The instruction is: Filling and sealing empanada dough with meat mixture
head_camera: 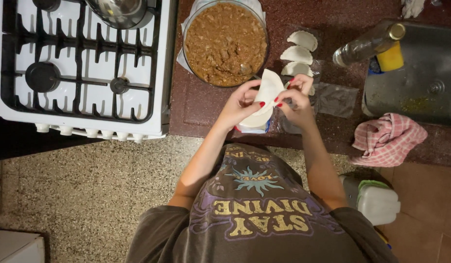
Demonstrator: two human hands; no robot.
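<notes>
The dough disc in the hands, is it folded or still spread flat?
Folded. The dough disc is bent over into a half-moon; the left hand holds it underneath and the right hand pinches its edge.

both hands (271, 100) pinch a folded dough round (268, 89), apparently an empanada, above the counter (196, 104)

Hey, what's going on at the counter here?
A person is folding a round of dough with both hands: the left hand cups it from below and the right hand pinches its edge. A glass bowl of brown filling sits just beyond, beside the stove. Three folded pastries lie in a row on the dark red counter.
</notes>
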